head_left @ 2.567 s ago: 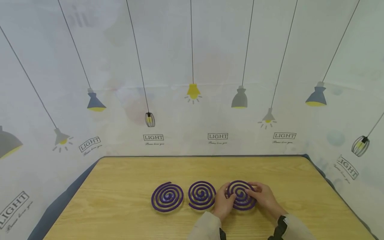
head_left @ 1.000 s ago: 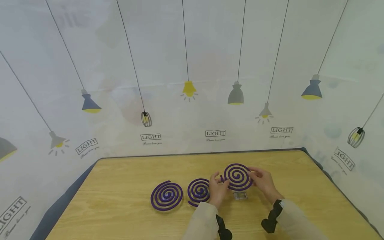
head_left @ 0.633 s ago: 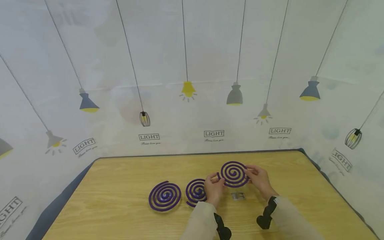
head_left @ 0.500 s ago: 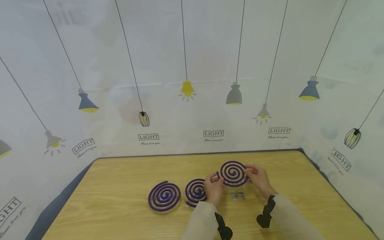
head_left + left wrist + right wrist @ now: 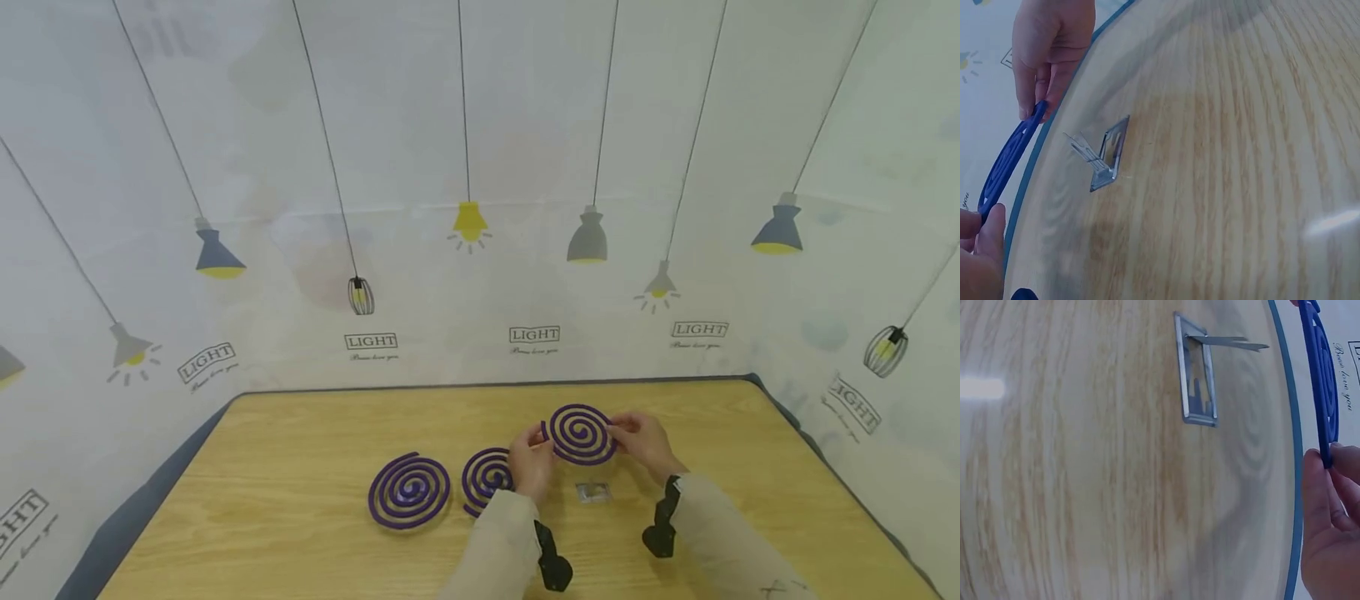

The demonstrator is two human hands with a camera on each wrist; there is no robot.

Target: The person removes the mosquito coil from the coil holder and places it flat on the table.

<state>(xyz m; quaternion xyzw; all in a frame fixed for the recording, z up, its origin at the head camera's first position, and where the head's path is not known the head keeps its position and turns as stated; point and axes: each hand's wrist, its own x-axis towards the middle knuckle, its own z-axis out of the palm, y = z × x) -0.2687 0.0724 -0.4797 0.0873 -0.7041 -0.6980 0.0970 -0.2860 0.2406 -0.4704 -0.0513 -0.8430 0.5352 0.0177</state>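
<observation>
Both my hands hold a purple mosquito coil (image 5: pixel 580 432) above the table, its spiral face toward the head camera. My left hand (image 5: pixel 531 462) pinches its left edge near the loose outer end. On the opposite edge, the thumb and fingers of my right hand (image 5: pixel 647 442) grip it. Below the coil lies a small metal coil stand (image 5: pixel 1182 375), a rectangular frame with a forked prong (image 5: pixel 1091 156) bent up from it. The held coil appears edge-on and bluish in both wrist views. A second coil (image 5: pixel 487 478) sits left of my left hand, which partly covers it.
A third purple coil (image 5: pixel 409 492) sits farther left, with shiny metal showing under its centre. The wood-grain table (image 5: pixel 300 442) ends at a dark blue edge against a pale wall sheet (image 5: pixel 420 275) printed with hanging lamps.
The right-hand coil has risen and moved away from the person, off the spot where it sat, uncovering the metal stand. Over the last half second it has shifted only slightly left.
</observation>
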